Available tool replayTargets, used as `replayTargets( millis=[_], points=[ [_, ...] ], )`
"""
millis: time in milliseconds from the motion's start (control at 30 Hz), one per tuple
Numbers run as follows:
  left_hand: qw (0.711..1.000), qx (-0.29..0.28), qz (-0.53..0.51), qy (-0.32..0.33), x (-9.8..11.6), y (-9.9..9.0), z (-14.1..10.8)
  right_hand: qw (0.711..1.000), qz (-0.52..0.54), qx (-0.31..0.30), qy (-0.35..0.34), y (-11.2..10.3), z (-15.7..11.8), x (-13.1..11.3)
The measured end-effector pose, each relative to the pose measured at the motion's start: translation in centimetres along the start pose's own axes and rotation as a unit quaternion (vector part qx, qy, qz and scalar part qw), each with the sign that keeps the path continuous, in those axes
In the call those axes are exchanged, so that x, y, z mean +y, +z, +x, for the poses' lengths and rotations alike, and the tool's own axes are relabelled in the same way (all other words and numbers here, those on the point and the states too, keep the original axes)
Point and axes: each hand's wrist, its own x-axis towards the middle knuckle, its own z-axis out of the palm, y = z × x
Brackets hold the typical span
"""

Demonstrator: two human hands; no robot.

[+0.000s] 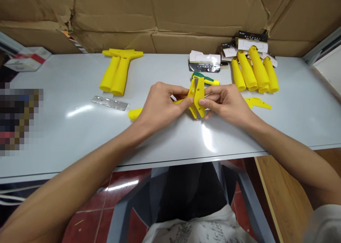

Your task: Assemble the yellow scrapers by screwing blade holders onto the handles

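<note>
My left hand [166,104] is closed around a yellow scraper [134,114], whose handle end sticks out to the left below the palm. In my right hand [227,102], thumb and fingers pinch a yellow cover plate [200,98] against the scraper's head. A thin metal blade [196,82] shows between the two yellow parts. Just behind the hands lies a green and yellow tool handle [205,78], partly hidden. Loose yellow cover plates [259,103] rest beside my right wrist. The fingertips behind the scraper head are hidden.
Two yellow scraper handles [118,76] stand at the back left, near a shiny flat strip [109,103]. Several yellow handles [254,72] stand at the back right before black and white packaging cards [252,42]. Another card pack [204,61] lies left of them. Cardboard [114,8] lines the table's back.
</note>
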Motion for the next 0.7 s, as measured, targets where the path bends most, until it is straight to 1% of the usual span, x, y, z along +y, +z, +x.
replayTargets(
  millis=[100, 167, 333, 533, 700],
  points=[
    [0.999, -0.049, 0.016, 0.002, 0.28, -0.31, 0.02, 1.0, -0.01, 0.018, 0.003, 0.06, -0.05, -0.1],
    [0.998, -0.062, 0.021, 0.006, 0.4, -0.42, -0.03, 1.0, -0.013, 0.028, 0.005, 0.06, -0.15, -0.28],
    [0.999, -0.039, 0.025, 0.02, 0.5, -0.22, -0.31, 0.999, -0.004, 0.049, -0.001, 0.14, -0.44, -0.54],
    [1.0, -0.016, -0.01, 0.01, 0.77, 0.03, -0.44, 0.997, 0.029, 0.064, -0.027, 0.26, -0.4, -0.15],
    [1.0, -0.011, -0.022, 0.017, 0.91, -0.13, -0.44, 0.995, 0.011, 0.08, -0.057, 0.34, -0.47, 0.07]
  ],
)
